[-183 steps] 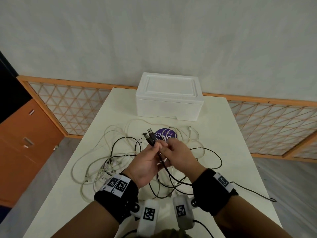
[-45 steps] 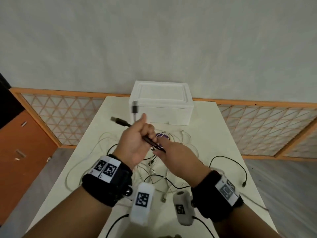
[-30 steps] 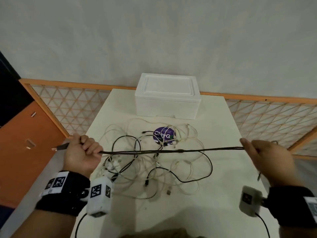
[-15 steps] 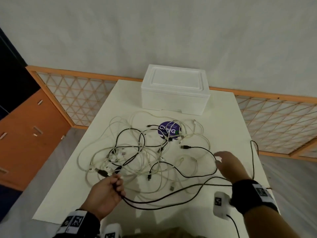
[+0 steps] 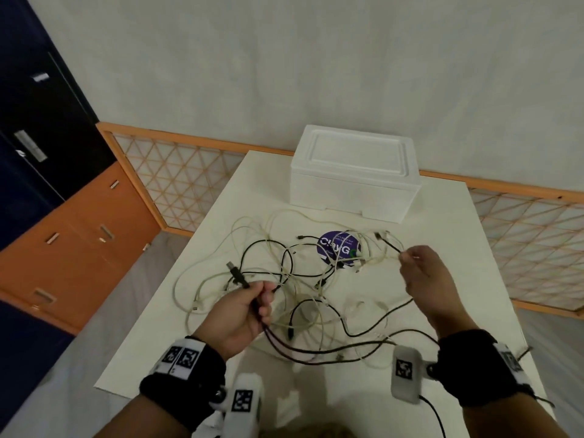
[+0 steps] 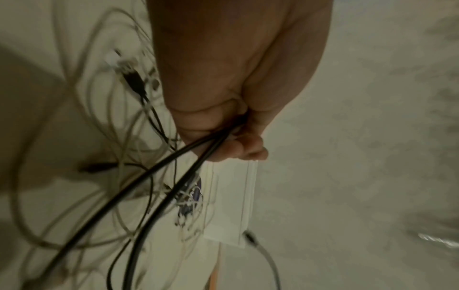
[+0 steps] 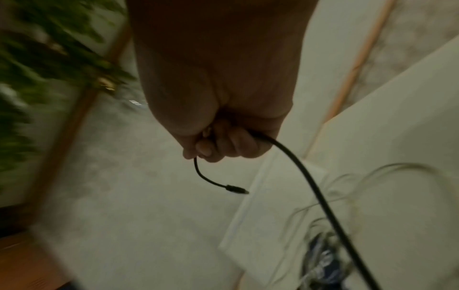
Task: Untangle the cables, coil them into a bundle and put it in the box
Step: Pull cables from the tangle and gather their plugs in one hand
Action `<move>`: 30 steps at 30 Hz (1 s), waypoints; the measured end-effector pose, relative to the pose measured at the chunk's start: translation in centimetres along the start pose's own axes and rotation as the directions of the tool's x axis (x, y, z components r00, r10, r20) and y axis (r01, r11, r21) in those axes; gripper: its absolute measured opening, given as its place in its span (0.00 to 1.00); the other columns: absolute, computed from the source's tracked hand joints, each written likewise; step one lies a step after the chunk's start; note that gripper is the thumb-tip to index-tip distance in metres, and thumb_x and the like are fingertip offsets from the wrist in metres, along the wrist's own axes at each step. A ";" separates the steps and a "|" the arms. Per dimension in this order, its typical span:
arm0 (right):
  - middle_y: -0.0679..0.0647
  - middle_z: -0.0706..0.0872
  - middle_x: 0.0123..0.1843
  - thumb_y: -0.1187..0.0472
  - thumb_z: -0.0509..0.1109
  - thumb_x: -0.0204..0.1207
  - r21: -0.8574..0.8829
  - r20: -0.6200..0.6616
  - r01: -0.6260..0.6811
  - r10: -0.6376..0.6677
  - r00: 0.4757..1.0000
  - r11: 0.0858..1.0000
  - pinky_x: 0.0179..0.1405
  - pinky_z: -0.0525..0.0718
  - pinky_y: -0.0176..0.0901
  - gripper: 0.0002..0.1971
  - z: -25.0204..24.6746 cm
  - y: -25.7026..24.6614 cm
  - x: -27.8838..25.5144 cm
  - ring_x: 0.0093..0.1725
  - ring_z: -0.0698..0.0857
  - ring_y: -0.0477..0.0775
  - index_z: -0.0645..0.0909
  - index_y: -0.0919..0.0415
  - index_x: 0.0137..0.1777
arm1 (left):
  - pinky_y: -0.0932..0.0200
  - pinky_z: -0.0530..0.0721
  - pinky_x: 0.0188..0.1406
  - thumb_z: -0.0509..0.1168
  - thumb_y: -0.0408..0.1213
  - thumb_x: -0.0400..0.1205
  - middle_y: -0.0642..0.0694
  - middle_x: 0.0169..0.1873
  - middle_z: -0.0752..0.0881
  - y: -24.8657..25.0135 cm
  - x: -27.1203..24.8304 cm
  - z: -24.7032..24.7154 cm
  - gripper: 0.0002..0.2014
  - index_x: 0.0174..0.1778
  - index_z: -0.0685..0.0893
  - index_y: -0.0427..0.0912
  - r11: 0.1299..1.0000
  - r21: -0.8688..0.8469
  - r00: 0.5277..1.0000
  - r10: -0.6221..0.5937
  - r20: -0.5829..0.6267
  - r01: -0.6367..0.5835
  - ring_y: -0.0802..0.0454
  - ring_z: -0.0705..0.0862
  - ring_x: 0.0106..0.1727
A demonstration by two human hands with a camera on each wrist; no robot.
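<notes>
A tangle of white and black cables [image 5: 297, 279] lies spread over the white table [image 5: 458, 248]. My left hand [image 5: 260, 303] grips a black cable [image 5: 316, 354] just behind its USB plug [image 5: 235, 273]; two black strands leave the fist [image 6: 198, 151]. My right hand [image 5: 407, 256] is raised over the right side of the tangle and pinches the same cable near its small plug [image 7: 236, 189]. The cable sags in a long loop between both hands. The white foam box [image 5: 354, 178] stands shut at the table's far edge.
A round purple sticker [image 5: 339, 249] shows under the cables. An orange lattice railing [image 5: 177, 181] runs behind the table, and an orange cabinet [image 5: 72, 248] stands to the left. Bare tabletop lies right of the tangle.
My right hand was open over the table's right side; now it pinches the black cable's small-plug end and is raised. My left hand has lifted farther from the near edge, still holding the cable.
</notes>
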State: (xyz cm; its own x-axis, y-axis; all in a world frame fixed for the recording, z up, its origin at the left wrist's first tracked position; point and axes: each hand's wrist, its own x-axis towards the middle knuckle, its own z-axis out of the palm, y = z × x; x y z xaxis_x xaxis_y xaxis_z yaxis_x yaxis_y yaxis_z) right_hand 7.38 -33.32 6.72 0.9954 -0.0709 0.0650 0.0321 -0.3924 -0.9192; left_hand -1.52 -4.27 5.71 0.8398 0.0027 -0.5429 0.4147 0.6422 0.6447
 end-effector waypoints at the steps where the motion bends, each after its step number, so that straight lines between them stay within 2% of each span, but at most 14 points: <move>1: 0.50 0.78 0.30 0.50 0.65 0.77 -0.007 0.026 0.091 -0.090 0.996 0.996 0.31 0.73 0.41 0.07 0.4 -1.9 -1.0 0.29 0.74 0.48 0.75 0.52 0.42 | 0.65 0.68 0.19 0.57 0.37 0.82 0.49 0.25 0.75 0.2 0.2 1.1 0.10 0.44 0.81 0.35 1.000 0.003 0.999 0.009 0.038 -0.009 0.57 0.68 0.20; 4: 0.46 0.75 0.26 0.57 0.68 0.79 -0.070 0.245 0.290 -0.265 0.933 0.955 0.29 0.69 0.32 0.06 2.6 -5.7 -4.5 0.27 0.71 0.42 0.74 0.53 0.42 | 0.65 0.65 0.21 0.63 0.40 0.77 0.50 0.27 0.73 0.5 0.4 4.3 0.12 0.48 0.83 0.35 1.000 0.021 0.989 0.008 0.146 -0.011 0.58 0.65 0.22; 6: 0.44 0.77 0.26 0.54 0.67 0.80 -0.177 0.420 0.415 -0.313 0.852 0.892 0.29 0.68 0.29 0.05 4.3 -6.7 -6.6 0.29 0.75 0.42 0.73 0.50 0.46 | 0.65 0.66 0.23 0.66 0.43 0.76 0.51 0.28 0.73 0.5 0.5 5.9 0.14 0.50 0.85 0.36 1.000 0.021 0.978 0.005 0.206 -0.009 0.58 0.65 0.25; 7: 0.44 0.81 0.30 0.52 0.66 0.80 -0.232 0.482 0.478 -0.327 0.813 0.847 0.30 0.69 0.28 0.05 4.9 -6.7 -7.3 0.33 0.78 0.43 0.72 0.48 0.48 | 0.64 0.67 0.23 0.67 0.43 0.75 0.50 0.28 0.72 0.6 0.5 6.6 0.12 0.46 0.86 0.38 1.000 0.018 0.973 0.011 0.230 -0.015 0.57 0.66 0.26; 8: 0.45 0.85 0.36 0.50 0.65 0.80 -0.276 0.534 0.518 -0.319 0.783 0.810 0.32 0.70 0.29 0.06 5.4 -6.5 -7.8 0.38 0.81 0.45 0.71 0.47 0.51 | 0.64 0.68 0.24 0.68 0.43 0.74 0.50 0.28 0.71 0.8 0.5 7.1 0.09 0.41 0.84 0.40 1.000 0.009 0.969 0.025 0.247 -0.028 0.57 0.67 0.26; 10: 0.50 0.87 0.46 0.46 0.62 0.80 -0.351 0.594 0.555 -0.278 0.755 0.754 0.39 0.76 0.42 0.08 5.7 -5.7 -8.1 0.46 0.83 0.52 0.73 0.47 0.54 | 0.64 0.73 0.25 0.69 0.40 0.73 0.51 0.26 0.70 1.3 0.5 7.7 0.08 0.33 0.77 0.44 0.997 -0.022 0.973 0.077 0.219 -0.074 0.57 0.70 0.25; 12: 0.50 0.88 0.47 0.40 0.58 0.79 -0.398 0.595 0.554 -0.253 0.762 0.731 0.42 0.78 0.44 0.15 4.8 -5.3 -7.7 0.47 0.84 0.53 0.76 0.49 0.54 | 0.62 0.81 0.27 0.69 0.39 0.72 0.51 0.23 0.73 2.1 0.5 7.5 0.09 0.30 0.76 0.43 0.992 -0.069 0.983 0.118 0.142 -0.109 0.57 0.77 0.25; 14: 0.46 0.86 0.39 0.37 0.59 0.76 -0.379 0.537 0.484 -0.238 0.809 0.789 0.39 0.76 0.40 0.18 2.9 -5.2 -6.6 0.40 0.82 0.45 0.80 0.50 0.48 | 0.63 0.81 0.24 0.67 0.39 0.77 0.50 0.20 0.72 3.2 0.5 6.5 0.14 0.27 0.74 0.43 0.981 -0.147 0.987 0.141 0.081 -0.128 0.56 0.77 0.22; 17: 0.42 0.80 0.27 0.49 0.72 0.74 -0.378 0.321 0.317 -0.198 0.926 0.870 0.34 0.73 0.36 0.08 -0.7 -4.7 -3.9 0.31 0.78 0.38 0.80 0.47 0.35 | 0.67 0.65 0.14 0.63 0.45 0.81 0.54 0.17 0.62 4.9 0.4 4.1 0.21 0.22 0.66 0.48 0.963 -0.223 0.985 0.163 0.049 -0.149 0.59 0.63 0.15; 19: 0.44 0.80 0.24 0.56 0.77 0.70 -0.367 0.212 0.240 -0.170 0.962 0.899 0.29 0.71 0.29 0.10 -2.6 -4.6 -2.6 0.29 0.78 0.39 0.80 0.50 0.32 | 0.65 0.57 0.13 0.60 0.47 0.82 0.54 0.16 0.59 5.6 0.4 2.5 0.24 0.20 0.63 0.49 0.959 -0.231 0.982 0.181 0.060 -0.163 0.60 0.58 0.13; 22: 0.43 0.83 0.26 0.60 0.78 0.69 -0.350 0.166 0.249 -0.202 0.965 0.903 0.30 0.72 0.25 0.10 -3.9 -4.9 -1.7 0.32 0.80 0.40 0.81 0.50 0.32 | 0.64 0.53 0.14 0.60 0.47 0.83 0.54 0.16 0.58 6.0 0.3 1.2 0.25 0.19 0.62 0.49 0.962 -0.207 0.982 0.188 0.026 -0.179 0.58 0.53 0.15; 26: 0.48 0.82 0.38 0.61 0.76 0.71 -0.456 0.062 0.314 -0.322 0.945 0.833 0.36 0.72 0.25 0.06 -4.3 -4.4 -0.3 0.38 0.78 0.45 0.82 0.54 0.37 | 0.63 0.51 0.13 0.63 0.47 0.79 0.55 0.16 0.58 6.7 -0.2 -0.1 0.24 0.19 0.61 0.49 0.961 -0.205 0.982 0.184 -0.040 -0.188 0.56 0.47 0.20; 28: 0.51 0.82 0.38 0.60 0.73 0.73 -0.547 0.114 0.267 -0.246 0.963 0.793 0.37 0.74 0.34 0.03 -3.5 -4.1 -0.1 0.39 0.81 0.50 0.82 0.57 0.40 | 0.63 0.50 0.13 0.65 0.47 0.76 0.55 0.15 0.57 6.8 -0.3 -0.5 0.23 0.20 0.60 0.50 0.968 -0.181 0.985 0.172 -0.027 -0.174 0.55 0.46 0.22; 30: 0.50 0.85 0.35 0.64 0.70 0.75 -0.485 0.189 0.232 -0.158 0.969 0.843 0.39 0.81 0.47 0.04 -2.1 -4.1 -0.1 0.38 0.85 0.56 0.81 0.55 0.41 | 0.63 0.49 0.14 0.63 0.47 0.78 0.55 0.15 0.57 6.4 -0.4 -0.2 0.24 0.19 0.60 0.50 0.981 -0.120 0.988 0.155 -0.005 -0.154 0.55 0.46 0.21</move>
State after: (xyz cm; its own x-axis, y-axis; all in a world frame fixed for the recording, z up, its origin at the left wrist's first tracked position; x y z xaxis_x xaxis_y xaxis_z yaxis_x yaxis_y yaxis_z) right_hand 6.91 -33.65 11.29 0.9767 0.1665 0.1354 0.2143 -0.7920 -0.5717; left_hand 0.73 -0.01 9.98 0.8920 0.1062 -0.4394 0.2349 0.7217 0.6511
